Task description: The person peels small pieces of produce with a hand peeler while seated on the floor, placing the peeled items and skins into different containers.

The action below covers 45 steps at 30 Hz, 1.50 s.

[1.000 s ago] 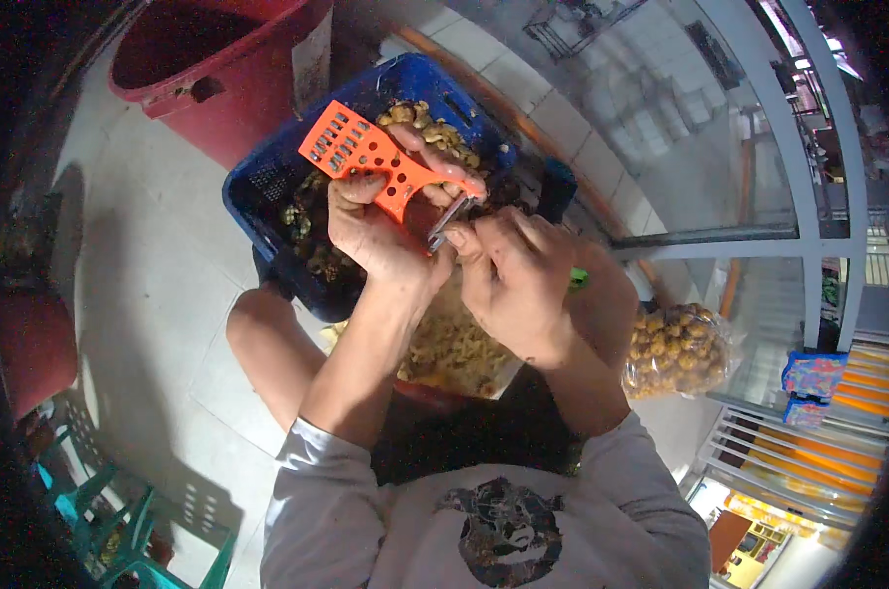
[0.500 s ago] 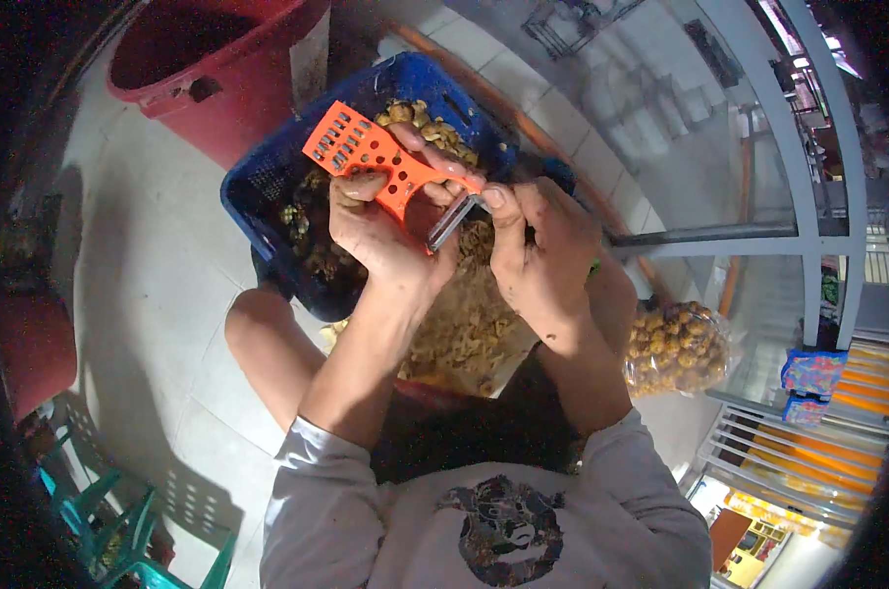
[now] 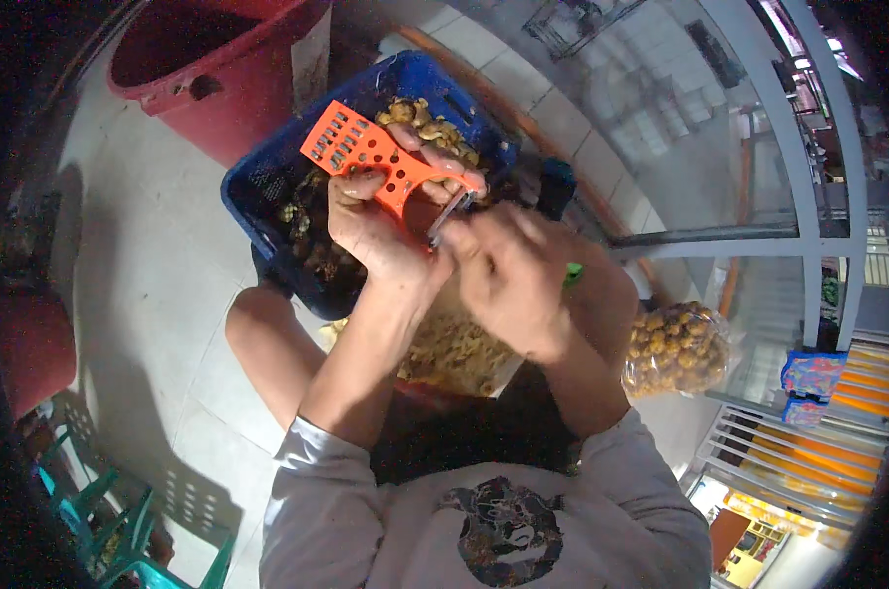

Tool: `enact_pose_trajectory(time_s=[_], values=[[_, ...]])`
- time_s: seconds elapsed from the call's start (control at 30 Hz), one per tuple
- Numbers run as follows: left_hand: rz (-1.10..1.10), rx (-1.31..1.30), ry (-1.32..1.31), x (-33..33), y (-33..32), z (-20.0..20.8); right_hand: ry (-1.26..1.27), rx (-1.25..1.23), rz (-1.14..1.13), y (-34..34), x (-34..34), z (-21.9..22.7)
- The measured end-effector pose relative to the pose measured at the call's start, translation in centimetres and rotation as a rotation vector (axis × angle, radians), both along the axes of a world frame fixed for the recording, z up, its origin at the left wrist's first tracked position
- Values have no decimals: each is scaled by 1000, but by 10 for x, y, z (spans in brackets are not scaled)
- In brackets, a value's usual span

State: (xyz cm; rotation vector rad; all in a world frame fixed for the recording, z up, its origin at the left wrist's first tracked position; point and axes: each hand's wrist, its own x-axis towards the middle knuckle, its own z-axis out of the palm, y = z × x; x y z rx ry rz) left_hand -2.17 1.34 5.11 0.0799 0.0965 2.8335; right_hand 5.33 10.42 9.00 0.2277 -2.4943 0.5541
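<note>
My left hand (image 3: pixel 390 240) is wrapped round an orange plastic peeler with a grater head (image 3: pixel 376 157), holding it tilted over a blue crate. The metal peeling blade (image 3: pixel 451 214) sits at its near end. My right hand (image 3: pixel 513 280) is against that blade with its fingers curled; motion blurs it, and anything in it is hidden. Inside the crate (image 3: pixel 243 211) are yellowish pieces (image 3: pixel 427 120) at the far side and darker scraps at the left. Below my hands, between my legs, lies a heap of pale yellow-brown peelings or slices (image 3: pixel 454 344).
A big red tub (image 3: pixel 204 108) stands at the far left. To my right is a clear bag of round yellow-brown produce (image 3: pixel 680 348), beside a glass panel with a grey frame (image 3: pixel 808 196). A green plastic chair (image 3: pixel 155 535) is at the near left.
My right hand has shifted down and left along the blade, and its fingers have curled in. The left hand and the peeler have hardly moved.
</note>
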Motion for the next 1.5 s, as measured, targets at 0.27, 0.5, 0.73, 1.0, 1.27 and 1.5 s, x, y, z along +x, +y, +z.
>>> enact_pose_trajectory(time_s=[0.27,0.5,0.73,1.0,1.27,1.5], values=[[58,-54,-32,0,3,6,-23,-3,-135,12,-10,9],[73,-35,-100,1,5,3,-141,14,-208,12,-8,15],[29,7,-73,5,6,5,-24,38,-76,11,-4,6],[22,5,-73,5,7,6,30,100,26,5,2,3],[10,55,-84,4,6,7,-67,66,12,6,7,1],[37,35,-49,7,6,11,-121,101,-221,17,0,13]])
